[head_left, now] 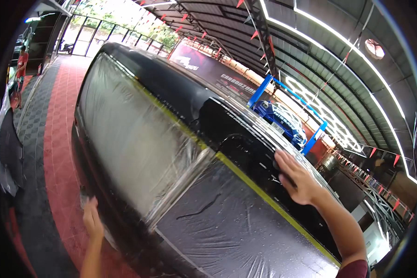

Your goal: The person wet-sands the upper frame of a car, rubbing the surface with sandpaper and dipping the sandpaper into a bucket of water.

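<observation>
A black vehicle (213,120) fills the middle, its side windows covered with wrinkled plastic sheeting (129,134) edged by yellow masking tape (245,180). My right hand (299,183) lies open, fingers stretched, on or just over the glossy black upper panel at the right. At the lower left, my left hand (93,220) has its fingers extended beside the dark lower side of the vehicle, near a small silvery part (84,198); whether it touches the body is unclear.
A person in red (21,65) stands far left near another dark vehicle (7,148) wrapped partly in plastic. Red and grey floor tiles (58,153) run alongside. Behind, a blue car (278,120) sits on a blue lift (259,92), and metal railings (356,171) stand at right.
</observation>
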`<state>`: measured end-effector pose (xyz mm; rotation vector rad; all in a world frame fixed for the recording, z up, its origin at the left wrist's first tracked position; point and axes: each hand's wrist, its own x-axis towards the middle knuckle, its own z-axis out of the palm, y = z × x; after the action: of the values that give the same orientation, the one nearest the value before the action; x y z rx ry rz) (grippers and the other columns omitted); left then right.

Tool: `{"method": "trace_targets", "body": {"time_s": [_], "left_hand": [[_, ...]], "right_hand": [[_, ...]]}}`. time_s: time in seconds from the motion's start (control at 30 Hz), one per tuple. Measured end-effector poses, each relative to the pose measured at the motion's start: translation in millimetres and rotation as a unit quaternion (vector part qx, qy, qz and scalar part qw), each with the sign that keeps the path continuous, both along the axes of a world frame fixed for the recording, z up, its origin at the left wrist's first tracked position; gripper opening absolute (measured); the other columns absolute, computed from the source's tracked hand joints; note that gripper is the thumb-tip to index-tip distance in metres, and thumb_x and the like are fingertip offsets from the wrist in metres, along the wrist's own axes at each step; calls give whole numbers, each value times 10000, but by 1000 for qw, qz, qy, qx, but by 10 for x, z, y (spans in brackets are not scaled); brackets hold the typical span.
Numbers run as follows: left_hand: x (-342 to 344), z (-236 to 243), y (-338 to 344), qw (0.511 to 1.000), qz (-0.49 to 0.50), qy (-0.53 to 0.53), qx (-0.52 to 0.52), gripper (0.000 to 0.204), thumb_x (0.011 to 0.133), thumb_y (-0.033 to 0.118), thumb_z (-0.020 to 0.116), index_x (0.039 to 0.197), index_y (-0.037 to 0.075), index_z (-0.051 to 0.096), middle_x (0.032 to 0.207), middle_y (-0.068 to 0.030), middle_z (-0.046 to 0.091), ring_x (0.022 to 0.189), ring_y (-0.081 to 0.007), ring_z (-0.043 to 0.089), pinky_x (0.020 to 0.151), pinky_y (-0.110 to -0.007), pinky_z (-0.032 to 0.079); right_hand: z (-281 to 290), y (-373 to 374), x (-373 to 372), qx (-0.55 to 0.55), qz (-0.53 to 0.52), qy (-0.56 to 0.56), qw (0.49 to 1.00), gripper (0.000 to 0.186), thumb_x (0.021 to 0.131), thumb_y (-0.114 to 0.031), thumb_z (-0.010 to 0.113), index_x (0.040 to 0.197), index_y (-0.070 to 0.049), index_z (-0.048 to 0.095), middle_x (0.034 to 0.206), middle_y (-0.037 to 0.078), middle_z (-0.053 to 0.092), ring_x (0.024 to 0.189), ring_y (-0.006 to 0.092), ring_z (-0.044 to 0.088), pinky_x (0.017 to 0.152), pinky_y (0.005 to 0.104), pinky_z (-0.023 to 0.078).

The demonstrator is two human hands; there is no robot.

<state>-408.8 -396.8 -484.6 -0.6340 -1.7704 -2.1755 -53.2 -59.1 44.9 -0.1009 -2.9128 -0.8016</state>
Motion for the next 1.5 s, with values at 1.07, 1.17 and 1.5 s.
{"method": "trace_targets", "body": {"time_s": [1.07,1.17,1.5], "left_hand": [[1562,-1950,-2083,741,-115,-141,-646,387,1054,359,496,1133,77,749,1061,-178,769,1009,-390,710,905,-535,560],[1500,-1835,-1891,742,-125,-123,-647,351,1041,336,518,1114,87,753,1063,-165,769,1012,-379,706,910,-528,559],[1745,-1975,-2530,744,-137,-140,-638,234,998,259,589,1053,119,767,1070,-122,767,1022,-344,693,928,-504,555]], "right_hand": [[-381,142,-1345,-8,-63,254,965,539,920,-176,530,1395,78,566,1458,256,591,1386,375,549,1193,456,404],[-309,405,-1922,-47,-100,257,960,535,934,-209,507,1394,56,576,1422,231,597,1337,342,575,1133,413,434],[-454,-171,739,35,-85,231,969,712,897,-156,576,1560,64,439,1639,247,440,1542,371,415,1302,470,290]]}}
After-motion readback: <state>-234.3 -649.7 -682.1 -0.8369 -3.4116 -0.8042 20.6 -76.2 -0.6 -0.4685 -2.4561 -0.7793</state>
